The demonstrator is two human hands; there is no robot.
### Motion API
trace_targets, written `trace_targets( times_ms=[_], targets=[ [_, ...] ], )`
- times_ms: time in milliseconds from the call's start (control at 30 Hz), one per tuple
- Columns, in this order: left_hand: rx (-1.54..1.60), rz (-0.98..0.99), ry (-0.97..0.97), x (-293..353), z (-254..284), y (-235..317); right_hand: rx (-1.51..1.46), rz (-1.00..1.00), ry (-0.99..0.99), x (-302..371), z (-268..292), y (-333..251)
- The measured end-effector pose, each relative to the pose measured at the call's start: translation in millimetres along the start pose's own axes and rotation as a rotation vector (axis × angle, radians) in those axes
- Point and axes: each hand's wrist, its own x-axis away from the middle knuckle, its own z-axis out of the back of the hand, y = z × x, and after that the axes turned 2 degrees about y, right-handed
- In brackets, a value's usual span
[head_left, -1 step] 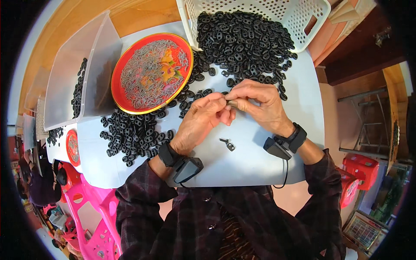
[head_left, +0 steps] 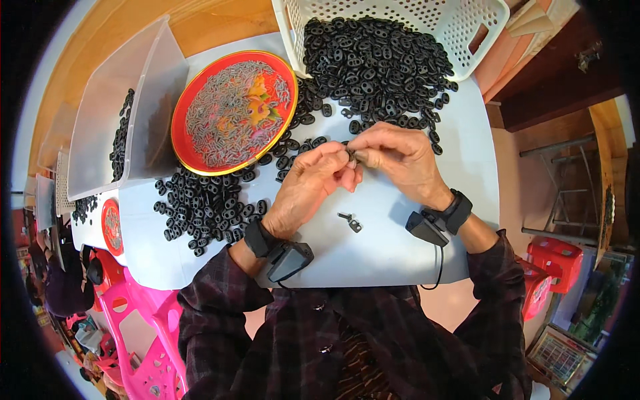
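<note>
Left hand [head_left: 303, 187] and right hand [head_left: 403, 160] meet fingertip to fingertip above the desk [head_left: 393, 253], thumbs and forefingers pinched closed around a small dark piece [head_left: 352, 155], most of which the fingers cover, so its exact shape cannot be told. Just nearer the body than the hands, between the wrists, a loose black two-holed part [head_left: 351, 223] lies on the desk. Beyond the hands, a big heap of black oval pieces [head_left: 373, 67] spills out of a white perforated basket [head_left: 492, 27]. Left of the left hand lies a smaller black heap [head_left: 203, 207]; beyond that, a red gold-rimmed dish [head_left: 181, 139] holds many small gray pins [head_left: 213, 127], with a clear plastic bin [head_left: 157, 100] farther left.
</note>
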Motion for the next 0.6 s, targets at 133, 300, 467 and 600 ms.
trace_targets(
  times_ms=[133,300,467,600],
  targets=[
    [-0.214,-0.078,0.061,1.8,1.4,-1.6,-0.289,-0.264,0.115,6.3,-7.0,4.5],
    [-0.411,-0.112,0.069,3.7,-6.0,1.8,-0.246,-0.312,0.119,7.1,-7.5,-2.3],
    [-0.648,-0.169,0.062,3.3,-6.0,2.3,-0.120,-0.331,0.109,10.2,-5.1,-4.8],
    [-0.565,-0.102,-0.024,3.7,-2.9,9.7,-0.142,-0.352,0.074,11.4,-2.1,-6.6]
  ],
)
